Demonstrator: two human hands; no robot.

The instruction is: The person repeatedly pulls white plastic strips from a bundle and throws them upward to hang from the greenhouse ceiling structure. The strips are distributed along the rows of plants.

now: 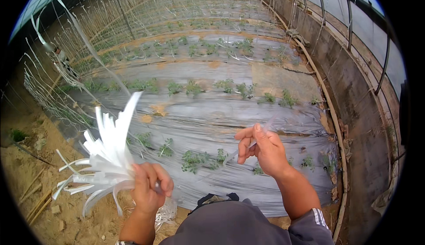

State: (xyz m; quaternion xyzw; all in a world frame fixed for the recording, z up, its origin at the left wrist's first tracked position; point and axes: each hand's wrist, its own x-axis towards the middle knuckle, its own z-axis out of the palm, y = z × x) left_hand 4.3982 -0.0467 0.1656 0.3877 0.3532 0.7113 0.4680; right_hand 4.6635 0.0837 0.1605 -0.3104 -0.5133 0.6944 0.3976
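Observation:
A fanned bundle of white plastic strips (109, 158) is gripped in my left hand (149, 187), with loose ends spreading up and to the left. Between the thumb and fingers of my right hand (265, 148) runs a thin translucent strip (232, 157). It slants down to the left and blurs out, so its lower end is hard to make out. Both hands are held above a planting bed covered with silvery plastic film (199, 122). Small leafy seedlings (194, 160) grow through the film between and beyond the hands.
A long pipe (327, 99) runs beside a low wall (352, 95) on the right. Hanging strings (49, 92) crowd the left side, where a person (63, 57) is partly visible. Canes (40, 206) lie on bare soil. White strips (166, 213) are heaped below my left hand.

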